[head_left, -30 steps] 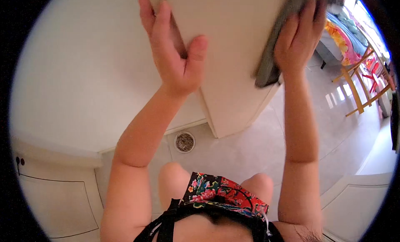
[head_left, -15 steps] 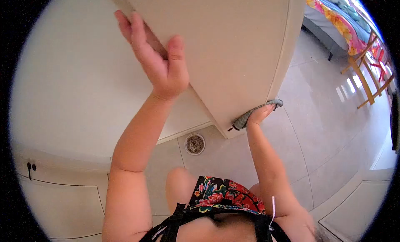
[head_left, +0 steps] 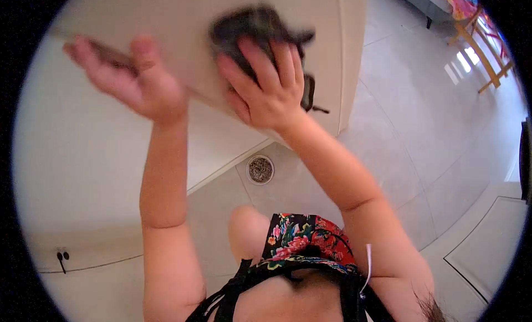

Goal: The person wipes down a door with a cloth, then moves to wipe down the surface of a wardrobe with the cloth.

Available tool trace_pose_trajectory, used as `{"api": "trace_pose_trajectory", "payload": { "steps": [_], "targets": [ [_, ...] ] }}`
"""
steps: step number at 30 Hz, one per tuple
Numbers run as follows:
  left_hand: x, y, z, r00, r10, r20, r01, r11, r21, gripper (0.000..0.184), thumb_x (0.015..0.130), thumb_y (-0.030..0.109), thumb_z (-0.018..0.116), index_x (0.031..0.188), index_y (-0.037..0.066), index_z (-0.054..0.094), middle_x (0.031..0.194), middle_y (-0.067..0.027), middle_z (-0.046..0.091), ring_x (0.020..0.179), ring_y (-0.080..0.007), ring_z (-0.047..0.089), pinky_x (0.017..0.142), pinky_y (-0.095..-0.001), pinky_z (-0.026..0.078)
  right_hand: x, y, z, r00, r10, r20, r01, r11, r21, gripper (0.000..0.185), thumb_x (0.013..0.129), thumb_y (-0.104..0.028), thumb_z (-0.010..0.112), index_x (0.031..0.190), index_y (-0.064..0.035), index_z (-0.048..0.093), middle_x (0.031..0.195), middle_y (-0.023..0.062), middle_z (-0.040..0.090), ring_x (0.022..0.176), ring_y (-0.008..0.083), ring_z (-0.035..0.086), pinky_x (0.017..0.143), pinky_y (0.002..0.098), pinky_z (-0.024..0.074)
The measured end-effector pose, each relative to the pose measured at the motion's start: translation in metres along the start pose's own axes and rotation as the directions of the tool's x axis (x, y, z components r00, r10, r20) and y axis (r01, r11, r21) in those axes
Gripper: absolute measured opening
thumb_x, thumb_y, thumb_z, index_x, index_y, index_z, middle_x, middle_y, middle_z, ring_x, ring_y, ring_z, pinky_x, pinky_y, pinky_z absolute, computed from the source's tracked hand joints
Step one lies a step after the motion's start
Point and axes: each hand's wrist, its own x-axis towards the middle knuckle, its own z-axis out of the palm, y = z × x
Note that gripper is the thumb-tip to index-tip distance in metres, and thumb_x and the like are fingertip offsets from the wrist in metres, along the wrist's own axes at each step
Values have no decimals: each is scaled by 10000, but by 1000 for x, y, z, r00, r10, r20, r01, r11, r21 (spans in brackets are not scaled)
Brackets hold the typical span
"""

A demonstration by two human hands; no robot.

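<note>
Head view: the right hand (head_left: 274,95) spreads its fingers over a dark, blurred cloth (head_left: 244,28) on a cream panel (head_left: 332,45). The left hand (head_left: 136,83) is at the panel's edge, thumb apart — whether it grips is unclear. A filled bowl (head_left: 260,170) sits on the tiled floor (head_left: 399,122) between panel and knee (head_left: 249,230) — wooden stand (head_left: 483,53) and bed (head_left: 432,6) well apart, upper right.

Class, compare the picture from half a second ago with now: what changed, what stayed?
The right hand and cloth moved from low on the right edge of the panel, up and leftward over its face. Nothing was let go. The left hand stayed at the panel's left edge, the bowl on the floor.
</note>
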Motion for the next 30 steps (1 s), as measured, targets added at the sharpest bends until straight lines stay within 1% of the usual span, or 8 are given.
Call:
{"api": "trace_pose_trajectory", "payload": {
  "steps": [11,16,18,21,23,27,28,30],
  "targets": [
    [-4,-17,-9,989,-132,73,122,985,124,273,843,48,474,1091,-35,398,1058,-159,490,930,-234,511,823,-393,442,-189,115,-9,813,572,-105,-569,820,66,501,857,-303,431,1224,38,461,1295,232,363,1233,396,315,1035,482,217],
    [-7,-22,-1,983,-57,175,11,966,258,177,854,64,444,1014,-8,413,921,-106,493,792,-176,481,751,-365,414,-301,147,-10,453,851,-266,-870,487,79,511,906,-301,345,1248,73,412,1348,235,326,1262,352,294,1047,447,202],
    [-10,-20,-1,984,16,178,-84,918,387,157,849,54,420,998,8,407,894,-87,470,771,-160,451,728,-348,399,-348,158,-12,125,951,-282,-986,152,75,450,938,-223,304,1293,46,367,1356,237,318,1273,362,273,1064,450,162],
    [-21,-4,28,998,-45,39,35,973,228,167,853,56,411,1015,15,400,898,-85,461,785,-164,445,742,-342,396,-370,163,0,66,972,-226,-988,33,-149,470,948,-228,319,1320,59,314,1390,243,264,1296,359,228,1077,438,131],
    [-23,-2,32,998,-55,11,52,982,183,182,857,59,408,1034,17,397,909,-89,465,796,-166,448,738,-342,399,-289,125,5,125,958,-258,-991,135,22,465,946,-184,314,1339,61,274,1423,238,197,1323,367,171,1089,428,103],
    [-8,0,12,983,-74,167,35,973,228,241,873,76,403,1105,12,386,947,-103,478,823,-176,466,745,-341,412,-173,68,9,627,768,-133,-774,633,12,539,866,-227,456,1338,-1,325,1445,200,179,1336,403,123,1075,506,121],
    [-8,4,15,984,-68,167,30,974,223,241,873,76,403,1105,12,386,947,-103,478,823,-176,466,745,-341,412,-170,65,6,627,767,-139,-773,635,14,539,866,-227,456,1338,-1,325,1445,200,179,1336,403,123,1075,506,121],
    [-11,11,28,995,-53,86,39,988,147,239,873,71,403,1104,10,386,920,-95,464,803,-175,455,749,-327,417,-169,61,-1,857,515,-10,-514,856,-51,532,783,-269,551,1262,-66,438,1394,174,287,1294,415,214,1038,542,195]
  ]
}}
